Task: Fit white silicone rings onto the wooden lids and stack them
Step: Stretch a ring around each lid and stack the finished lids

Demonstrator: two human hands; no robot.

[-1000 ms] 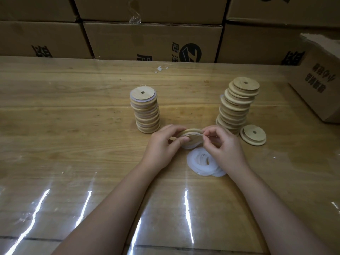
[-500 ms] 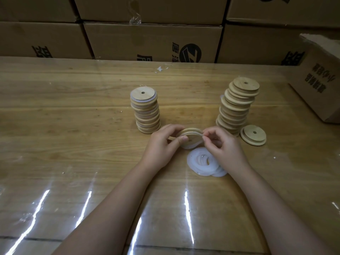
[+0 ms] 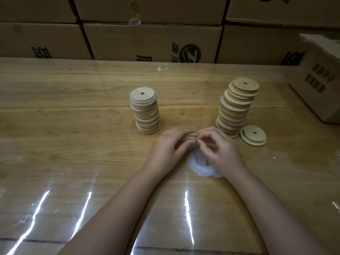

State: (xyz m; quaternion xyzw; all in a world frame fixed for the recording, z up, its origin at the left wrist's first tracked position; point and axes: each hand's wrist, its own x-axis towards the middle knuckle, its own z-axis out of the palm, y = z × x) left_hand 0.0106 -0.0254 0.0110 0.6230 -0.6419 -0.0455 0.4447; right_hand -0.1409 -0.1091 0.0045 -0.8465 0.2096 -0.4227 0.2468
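Wooden lid [image 3: 191,135] is held between both hands low over the table [image 3: 73,111], with its rim toward the camera. It is in front of the gap between the two stacks and just behind the pile of white rings [image 3: 199,167]. The left hand [image 3: 169,148] grips it from the left, fingers curled over its top edge and pressed close together. The right hand [image 3: 220,150] meets it from the right, thumb and forefinger pinching at the rim while the other fingers curl loosely behind. Whether a ring is already seated on this lid is too blurred to tell.

The pile of rings lies flat on the table, partly under the right hand. The left stack [image 3: 146,115] stands upright, with white edges showing between its lids. The right stack [image 3: 236,109] is taller, leans to the right and shows bare wood. A loose lid [image 3: 253,135] lies flat just beside its base. A glossy plastic sheet [image 3: 55,208] covers the table. Cardboard boxes [image 3: 152,43] line the far edge, and another box [image 3: 320,85] stands at the right.
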